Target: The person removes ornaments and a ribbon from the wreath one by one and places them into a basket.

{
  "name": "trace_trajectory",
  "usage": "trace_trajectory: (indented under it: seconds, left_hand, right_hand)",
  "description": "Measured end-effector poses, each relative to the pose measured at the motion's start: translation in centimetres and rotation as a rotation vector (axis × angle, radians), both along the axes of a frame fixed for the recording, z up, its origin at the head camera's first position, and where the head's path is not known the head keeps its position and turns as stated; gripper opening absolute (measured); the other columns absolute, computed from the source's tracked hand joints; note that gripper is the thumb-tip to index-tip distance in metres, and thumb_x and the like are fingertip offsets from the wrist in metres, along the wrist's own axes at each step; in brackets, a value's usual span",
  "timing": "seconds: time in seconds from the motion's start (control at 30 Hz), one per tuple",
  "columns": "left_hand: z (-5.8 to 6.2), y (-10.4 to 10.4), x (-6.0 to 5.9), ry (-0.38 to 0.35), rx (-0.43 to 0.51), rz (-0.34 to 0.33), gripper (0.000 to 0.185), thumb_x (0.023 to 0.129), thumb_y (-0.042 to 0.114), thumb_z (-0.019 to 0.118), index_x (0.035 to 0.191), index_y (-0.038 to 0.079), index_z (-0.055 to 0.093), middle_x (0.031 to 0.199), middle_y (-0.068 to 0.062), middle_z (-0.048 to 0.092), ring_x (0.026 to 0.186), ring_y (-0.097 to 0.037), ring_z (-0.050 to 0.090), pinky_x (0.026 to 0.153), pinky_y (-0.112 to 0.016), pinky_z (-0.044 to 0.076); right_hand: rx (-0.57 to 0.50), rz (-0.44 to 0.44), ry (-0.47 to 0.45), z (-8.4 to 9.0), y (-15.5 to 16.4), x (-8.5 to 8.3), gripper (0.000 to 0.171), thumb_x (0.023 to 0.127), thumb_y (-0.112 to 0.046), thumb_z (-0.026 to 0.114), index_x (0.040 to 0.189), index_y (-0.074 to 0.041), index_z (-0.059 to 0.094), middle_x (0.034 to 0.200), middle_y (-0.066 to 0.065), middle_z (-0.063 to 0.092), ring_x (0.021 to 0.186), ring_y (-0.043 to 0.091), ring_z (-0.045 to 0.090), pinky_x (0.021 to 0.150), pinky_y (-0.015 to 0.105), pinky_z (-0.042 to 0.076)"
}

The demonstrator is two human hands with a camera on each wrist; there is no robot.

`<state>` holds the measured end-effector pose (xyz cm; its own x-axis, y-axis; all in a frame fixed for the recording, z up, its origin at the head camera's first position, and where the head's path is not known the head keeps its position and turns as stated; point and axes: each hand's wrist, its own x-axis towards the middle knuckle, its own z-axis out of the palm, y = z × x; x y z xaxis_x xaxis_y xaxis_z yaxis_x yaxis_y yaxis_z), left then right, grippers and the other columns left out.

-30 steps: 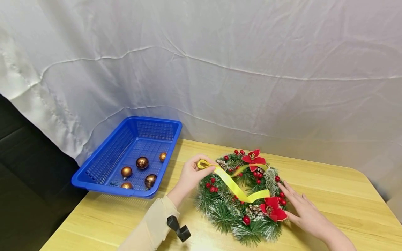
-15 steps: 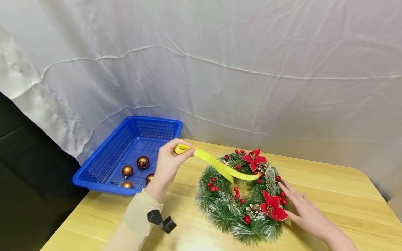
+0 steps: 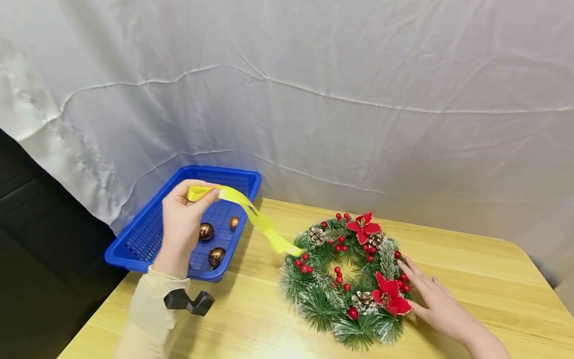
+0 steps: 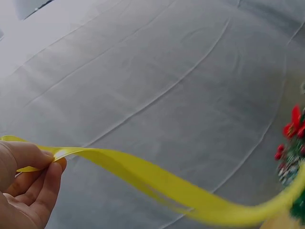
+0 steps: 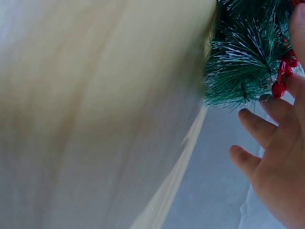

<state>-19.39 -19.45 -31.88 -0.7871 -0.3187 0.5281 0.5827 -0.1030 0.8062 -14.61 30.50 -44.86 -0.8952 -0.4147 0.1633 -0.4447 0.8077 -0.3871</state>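
Head view: left hand (image 3: pixel 181 224) raised over blue plastic mesh basket (image 3: pixel 148 234), thumb and fingers pinching one end of flat yellow satin ribbon (image 3: pixel 251 215). Copper-coloured round baubles (image 3: pixel 216 257) lie in basket just below the pinch. Ribbon trails down rightward; far end meets green pine wreath with red berries (image 3: pixel 347 279). Right hand (image 3: pixel 437 309), fingers flat and spread, rests against wreath's right edge on pale wooden table (image 3: pixel 493 284).
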Motion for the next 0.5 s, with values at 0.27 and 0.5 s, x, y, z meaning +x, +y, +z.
trace_trajectory:
  seconds: [0.27, 0.5]
  left_hand:
    - [0.5, -4.6, 1.0, 0.025, 0.161, 0.1, 0.013, 0.078, -0.019, 0.066, 0.09, -0.014, 0.064, 0.084, -0.014, 0.068, 0.078, -0.02, 0.065, 0.072, -0.024, 0.055]
    - [0.7, -8.2, 2.1, 0.054, 0.253, 0.257, 0.022, 0.071, -0.015, 0.075, 0.091, -0.015, 0.067, 0.083, -0.015, 0.065, 0.078, -0.021, 0.063, 0.074, -0.022, 0.055]
  right_hand:
    - [0.008, 0.008, 0.01, -0.1, 0.0, 0.0, 0.086, 0.087, -0.017, 0.067, 0.154, -0.017, 0.015, 0.159, 0.009, 0.005, 0.127, 0.053, 0.031, 0.113, 0.042, -0.009]
    - [-0.001, 0.012, 0.007, -0.1, 0.0, 0.0, 0.087, 0.086, -0.016, 0.068, 0.154, -0.017, 0.014, 0.159, 0.01, 0.005, 0.127, 0.053, 0.031, 0.112, 0.038, -0.011]
